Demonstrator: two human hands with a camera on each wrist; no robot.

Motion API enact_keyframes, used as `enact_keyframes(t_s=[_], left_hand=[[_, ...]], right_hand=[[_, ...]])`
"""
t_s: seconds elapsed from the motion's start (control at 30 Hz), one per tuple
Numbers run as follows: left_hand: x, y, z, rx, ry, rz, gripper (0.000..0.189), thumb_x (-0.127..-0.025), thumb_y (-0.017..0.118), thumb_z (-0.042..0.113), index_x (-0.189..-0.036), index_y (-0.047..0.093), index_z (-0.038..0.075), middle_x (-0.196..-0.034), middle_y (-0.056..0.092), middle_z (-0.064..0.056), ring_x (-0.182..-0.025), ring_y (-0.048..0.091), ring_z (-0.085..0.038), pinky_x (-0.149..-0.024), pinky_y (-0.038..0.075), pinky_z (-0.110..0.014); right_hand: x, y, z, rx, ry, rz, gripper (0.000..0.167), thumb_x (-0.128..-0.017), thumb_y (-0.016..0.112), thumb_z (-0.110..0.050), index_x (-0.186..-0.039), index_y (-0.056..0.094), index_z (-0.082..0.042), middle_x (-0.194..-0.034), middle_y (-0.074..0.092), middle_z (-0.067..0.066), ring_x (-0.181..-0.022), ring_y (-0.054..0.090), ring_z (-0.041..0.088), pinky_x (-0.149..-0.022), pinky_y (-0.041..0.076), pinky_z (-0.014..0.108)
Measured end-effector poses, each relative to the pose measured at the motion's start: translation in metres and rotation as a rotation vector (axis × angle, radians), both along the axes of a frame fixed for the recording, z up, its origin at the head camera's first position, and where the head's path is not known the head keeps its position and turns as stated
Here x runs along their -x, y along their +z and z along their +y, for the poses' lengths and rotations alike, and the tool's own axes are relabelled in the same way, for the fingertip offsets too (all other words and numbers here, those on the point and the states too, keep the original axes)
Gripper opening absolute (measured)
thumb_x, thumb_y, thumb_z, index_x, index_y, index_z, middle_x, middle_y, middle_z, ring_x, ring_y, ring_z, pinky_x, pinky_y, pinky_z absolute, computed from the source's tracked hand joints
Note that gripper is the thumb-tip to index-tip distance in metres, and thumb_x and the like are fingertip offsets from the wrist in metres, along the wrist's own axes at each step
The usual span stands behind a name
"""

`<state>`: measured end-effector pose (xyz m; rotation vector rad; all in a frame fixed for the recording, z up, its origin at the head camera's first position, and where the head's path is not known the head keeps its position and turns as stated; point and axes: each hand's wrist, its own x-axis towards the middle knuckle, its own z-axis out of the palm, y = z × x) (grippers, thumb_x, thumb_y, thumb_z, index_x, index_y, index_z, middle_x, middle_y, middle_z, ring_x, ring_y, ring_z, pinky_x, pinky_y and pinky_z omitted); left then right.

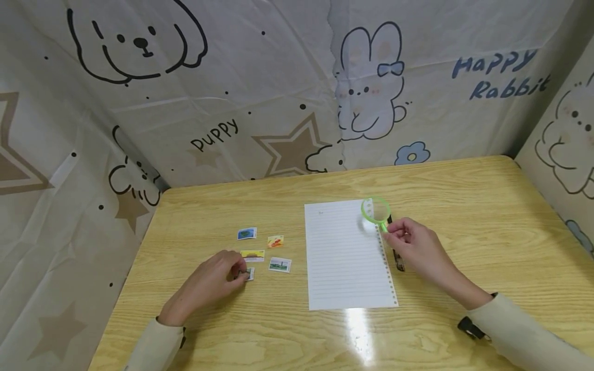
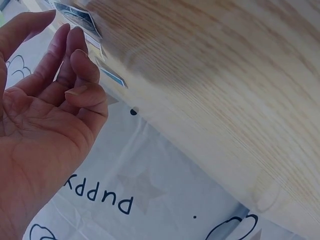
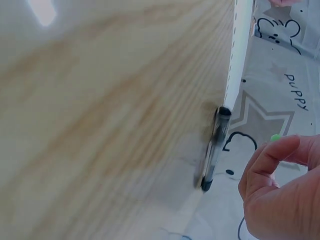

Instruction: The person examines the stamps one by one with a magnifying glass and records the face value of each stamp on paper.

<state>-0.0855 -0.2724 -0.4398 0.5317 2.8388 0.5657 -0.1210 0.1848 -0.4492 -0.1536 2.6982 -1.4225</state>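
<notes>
My right hand (image 1: pixel 419 250) pinches the handle of a green-rimmed magnifying glass (image 1: pixel 376 209), its lens over the top right corner of a lined sheet of paper (image 1: pixel 348 257). In the right wrist view only a bit of the green handle (image 3: pixel 275 137) shows past the fingers. On the left, my left hand (image 1: pixel 211 278) has its thumb and fingertips at a small stamp (image 1: pixel 251 274), partly covering it. The left wrist view shows a gap between thumb and fingers, near a dark-edged stamp (image 2: pixel 77 20). Just behind lies a yellow stamp (image 1: pixel 252 255).
More stamps lie close by: a blue one (image 1: pixel 247 233), an orange one (image 1: pixel 276 241) and a green landscape one (image 1: pixel 280 265). A black pen (image 3: pixel 216 150) lies along the paper's right edge, partly under my right hand in the head view. Printed cloth (image 1: pixel 278 93) hangs around the table (image 1: pixel 487 206).
</notes>
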Motion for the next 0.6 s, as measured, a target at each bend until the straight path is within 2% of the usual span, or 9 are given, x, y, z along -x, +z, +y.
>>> enact_keyframes(t_s=[0.17, 0.37, 0.6], left_hand=[[0.0, -0.001, 0.001, 0.005, 0.001, 0.023, 0.013, -0.098, 0.082, 0.012, -0.099, 0.069, 0.014, -0.091, 0.058, 0.006, -0.086, 0.052, -0.013, -0.073, 0.048, -0.034], [-0.002, -0.003, 0.001, -0.001, -0.009, 0.062, 0.019, -0.098, 0.085, 0.019, -0.107, 0.069, 0.013, -0.099, 0.06, 0.006, -0.092, 0.053, -0.013, -0.078, 0.052, -0.035], [-0.003, -0.005, 0.0, -0.054, -0.049, 0.126, 0.031, -0.096, 0.087, 0.024, -0.119, 0.07, 0.012, -0.118, 0.064, 0.003, -0.109, 0.06, -0.018, -0.092, 0.055, -0.046]], right_hand=[[0.002, 0.0, 0.011, -0.012, -0.046, -0.021, 0.027, -0.108, 0.071, -0.024, -0.117, 0.066, 0.001, -0.099, 0.066, 0.01, -0.078, 0.06, 0.02, -0.058, 0.048, 0.027], [0.003, 0.001, 0.022, -0.023, -0.075, -0.011, 0.031, -0.108, 0.071, -0.026, -0.119, 0.066, 0.003, -0.097, 0.067, 0.011, -0.072, 0.06, 0.016, -0.057, 0.048, 0.027], [0.004, -0.002, 0.034, -0.04, -0.093, 0.005, 0.035, -0.109, 0.07, -0.028, -0.121, 0.066, 0.004, -0.092, 0.068, 0.009, -0.068, 0.061, 0.014, -0.056, 0.047, 0.027]])
